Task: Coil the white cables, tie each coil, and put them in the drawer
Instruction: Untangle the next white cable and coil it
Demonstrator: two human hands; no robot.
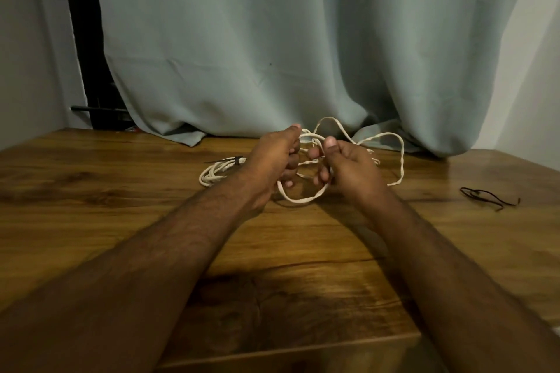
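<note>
A loose white cable [401, 157] loops across the middle of the wooden table [121, 191], partly lifted off it. My left hand [274, 157] grips loops of this cable, fingers curled round them. My right hand [345, 162] pinches the same cable between thumb and fingers, close beside the left hand. One loop hangs below both hands down to the tabletop. To the left lies a second white cable, a coil [216, 171] bound with a black tie [236, 159]. No drawer is in view.
A thin black tie [488, 195] lies on the table at the right. A grey-green curtain [272, 39] hangs behind and rests on the table's back edge. The table's front edge runs under my forearms.
</note>
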